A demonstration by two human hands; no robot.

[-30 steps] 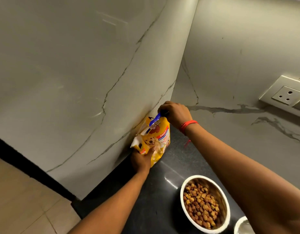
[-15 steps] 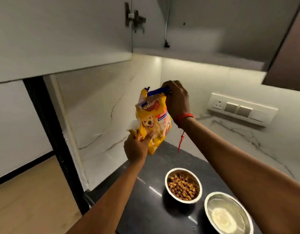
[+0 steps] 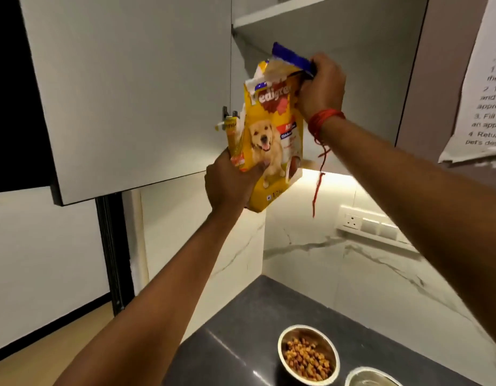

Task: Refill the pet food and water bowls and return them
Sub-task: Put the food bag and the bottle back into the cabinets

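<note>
A yellow dog food bag [image 3: 271, 129] with a puppy picture is held up in front of the open wall cupboard. My right hand [image 3: 320, 86] grips its folded blue top edge. My left hand [image 3: 230, 182] holds the bag's lower left corner from below. Down on the dark counter [image 3: 241, 344] stands a steel bowl [image 3: 308, 355] filled with brown kibble. Beside it, at the bottom edge, a second steel bowl [image 3: 372, 378] is only partly in view.
The white cupboard door [image 3: 124, 90] stands open at the left, with a shelf [image 3: 310, 9] inside above the bag. A socket and switch strip [image 3: 366, 225] sits on the marble wall. A printed paper sheet [image 3: 483, 87] hangs at the right.
Both hands have lifted the bag from the counter corner up to the open cupboard. The view has tilted upward, so the bowls now sit at the bottom edge.
</note>
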